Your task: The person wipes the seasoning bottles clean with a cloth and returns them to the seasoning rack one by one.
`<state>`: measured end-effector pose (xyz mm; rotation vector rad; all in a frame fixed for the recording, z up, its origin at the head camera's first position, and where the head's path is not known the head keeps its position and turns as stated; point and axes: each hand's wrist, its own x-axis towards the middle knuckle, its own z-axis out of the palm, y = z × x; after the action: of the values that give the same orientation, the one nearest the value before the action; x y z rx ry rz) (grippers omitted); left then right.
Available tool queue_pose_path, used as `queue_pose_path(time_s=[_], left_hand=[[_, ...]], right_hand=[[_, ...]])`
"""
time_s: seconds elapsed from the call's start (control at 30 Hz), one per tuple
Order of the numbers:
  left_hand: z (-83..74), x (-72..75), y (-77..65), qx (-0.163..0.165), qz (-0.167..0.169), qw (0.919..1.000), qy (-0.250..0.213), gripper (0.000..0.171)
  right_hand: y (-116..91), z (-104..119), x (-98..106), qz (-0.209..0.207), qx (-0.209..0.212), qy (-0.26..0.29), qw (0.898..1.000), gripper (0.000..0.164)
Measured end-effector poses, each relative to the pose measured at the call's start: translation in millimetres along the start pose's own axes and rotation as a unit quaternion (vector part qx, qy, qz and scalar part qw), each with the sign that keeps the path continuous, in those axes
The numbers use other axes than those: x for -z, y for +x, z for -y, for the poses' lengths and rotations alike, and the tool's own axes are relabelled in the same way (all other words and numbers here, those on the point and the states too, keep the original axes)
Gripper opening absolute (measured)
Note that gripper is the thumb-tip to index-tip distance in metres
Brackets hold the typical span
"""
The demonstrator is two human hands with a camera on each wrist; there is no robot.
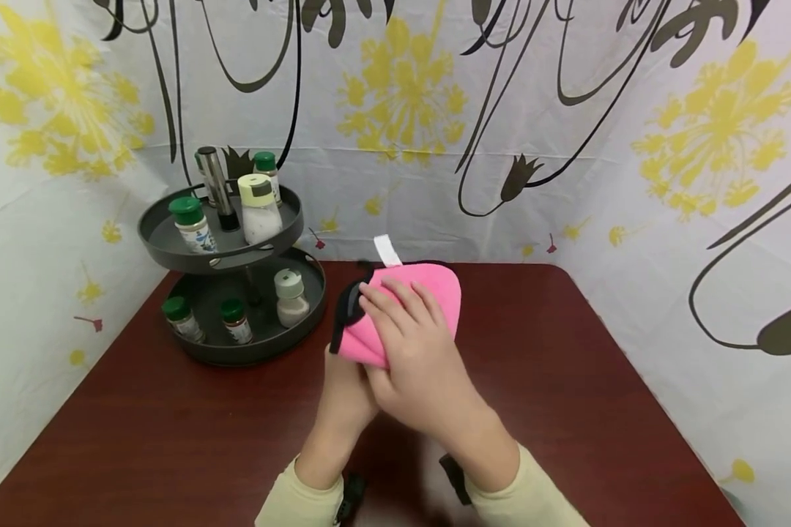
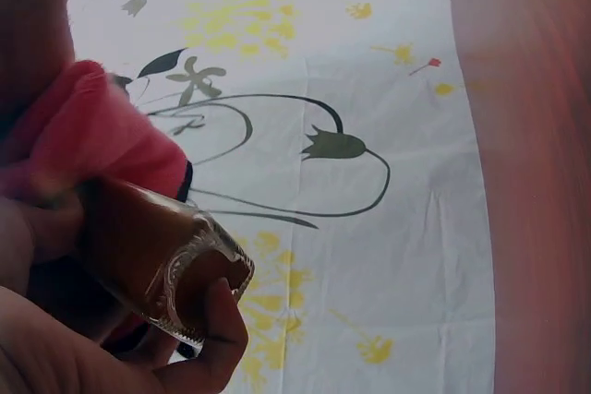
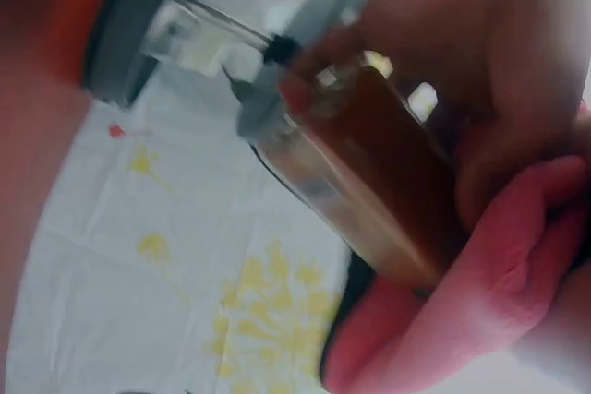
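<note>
A pink cloth point(image 1: 443, 293) with black edging and a white tag is held up over the middle of the table. My right hand point(image 1: 420, 359) lies over it from above, fingers spread across the top and holding it against a jar beneath. In the left wrist view this glass jar point(image 2: 138, 237) shows brown contents, with the pink cloth around one end. My left hand point(image 1: 346, 391) grips the jar from below, its fingers curled round the glass near the base. From the head view the jar is hidden by the cloth and hands.
On the left of the reddish-brown table point(image 1: 540, 380) stands a two-tier dark turntable rack point(image 1: 257, 355). Several spice jars stand on both tiers, among them a green-capped jar point(image 1: 194, 225), beside a metal cylinder point(image 1: 214, 183). A patterned white curtain point(image 1: 409, 212) surrounds the table.
</note>
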<state>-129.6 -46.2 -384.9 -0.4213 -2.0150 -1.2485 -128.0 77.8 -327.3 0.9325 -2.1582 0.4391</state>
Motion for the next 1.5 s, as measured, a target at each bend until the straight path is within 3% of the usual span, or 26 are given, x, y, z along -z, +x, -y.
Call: queue_pose_path(time_s=[0.07, 0.13, 0.23, 0.27, 0.3, 0.33, 0.37, 0.47, 0.5, 0.57, 0.63, 0.7, 0.77, 0.83, 0.9, 0.93, 1.0, 1.07, 1.1, 1.2, 1.27, 1.33, 1.43, 1.5], left_hand=[[2.1, -0.8, 1.2, -0.008, -0.003, 0.9998, -0.018, 0.021], [2.4, 0.3, 3.6, -0.003, -0.007, 0.9997, -0.023, 0.023], [2.9, 3.1, 7.7, 0.013, -0.015, 0.9991, -0.036, 0.031], [3.0, 3.8, 8.4, 0.020, -0.015, 0.9989, -0.040, 0.033], [3.2, 4.1, 8.8, 0.033, -0.011, 0.9981, -0.052, 0.032], [3.6, 4.1, 8.7, 0.040, -0.008, 0.9976, -0.056, 0.029], [4.4, 3.7, 8.2, 0.041, -0.010, 0.9979, -0.049, 0.023], [6.2, 1.6, 6.1, 0.030, -0.017, 0.9994, -0.004, 0.017], [6.9, 0.9, 5.6, 0.023, -0.021, 0.9994, 0.014, 0.015], [7.8, -0.2, 4.4, 0.008, -0.031, 0.9987, 0.039, 0.020], [7.6, -0.7, 3.7, 0.004, -0.025, 0.9991, 0.033, 0.022], [7.8, -1.6, 3.5, 0.001, -0.024, 0.9997, 0.010, 0.025], [7.4, -1.7, 3.5, 0.007, -0.030, 0.9994, -0.019, 0.023], [6.6, -1.4, 4.0, 0.017, -0.043, 0.9981, -0.041, 0.025], [6.5, -1.2, 3.9, 0.031, -0.058, 0.9961, -0.060, 0.032], [6.3, -1.3, 3.6, 0.036, -0.063, 0.9952, -0.065, 0.030], [6.6, -2.2, 2.5, 0.031, -0.072, 0.9953, -0.057, 0.030], [7.0, -3.6, 0.9, 0.014, -0.074, 0.9965, -0.035, 0.023], [7.1, -4.4, -0.3, 0.006, -0.076, 0.9968, -0.026, 0.020], [7.1, -6.7, -4.5, -0.010, -0.075, 0.9971, -0.012, 0.024], [6.2, -7.5, -5.8, -0.007, -0.074, 0.9971, -0.017, 0.027], [5.2, -7.5, -5.4, -0.012, -0.078, 0.9968, -0.012, 0.033], [3.2, -6.0, -2.1, -0.011, -0.091, 0.9955, -0.025, 0.043], [2.1, -4.8, -0.1, -0.007, -0.097, 0.9947, -0.035, 0.046]], right_hand=[[7.4, -8.6, 4.6, 0.016, -0.010, 0.049, 0.999, 0.045], [10.7, -18.6, 5.2, 0.024, -0.042, 0.138, 0.989, 0.040], [5.2, -29.9, -0.4, 0.008, -0.116, 0.286, 0.951, 0.036], [1.9, -31.5, -3.8, -0.005, -0.134, 0.319, 0.938, 0.038], [-1.8, -31.6, -7.2, -0.022, -0.141, 0.333, 0.932, 0.040], [-5.5, -30.7, -11.3, -0.040, -0.134, 0.333, 0.933, 0.043], [-9.3, -28.9, -15.4, -0.054, -0.117, 0.315, 0.940, 0.043], [-13.2, -20.0, -23.5, -0.070, -0.030, 0.177, 0.981, 0.050], [-12.5, -17.3, -23.8, -0.069, -0.003, 0.124, 0.990, 0.052], [-7.9, -13.2, -20.4, -0.050, 0.028, 0.051, 0.997, 0.053], [-0.5, -13.0, -14.0, -0.024, 0.031, 0.030, 0.999, 0.051], [6.7, -16.5, -8.2, -0.011, 0.009, 0.071, 0.997, 0.045], [10.6, -20.9, -5.3, -0.009, -0.035, 0.155, 0.987, 0.039], [9.7, -23.3, -6.6, -0.024, -0.085, 0.247, 0.965, 0.035], [5.0, -22.5, -11.5, -0.054, -0.113, 0.299, 0.946, 0.038], [2.6, -20.9, -14.6, -0.071, -0.112, 0.300, 0.945, 0.039], [-2.4, -15.6, -20.0, -0.094, -0.081, 0.243, 0.962, 0.041], [-4.7, -10.0, -22.7, -0.098, -0.025, 0.133, 0.986, 0.043], [-4.2, -7.5, -22.1, -0.097, 0.002, 0.078, 0.992, 0.044], [1.4, -5.6, -16.1, -0.058, 0.035, 0.007, 0.998, 0.045], [7.3, -8.9, -10.0, -0.025, 0.014, 0.038, 0.999, 0.040], [11.5, -13.9, -4.4, -0.003, -0.042, 0.114, 0.993, 0.034], [10.3, -18.3, -1.6, -0.006, -0.134, 0.230, 0.964, 0.027], [6.0, -18.0, -5.4, -0.035, -0.161, 0.263, 0.951, 0.032]])
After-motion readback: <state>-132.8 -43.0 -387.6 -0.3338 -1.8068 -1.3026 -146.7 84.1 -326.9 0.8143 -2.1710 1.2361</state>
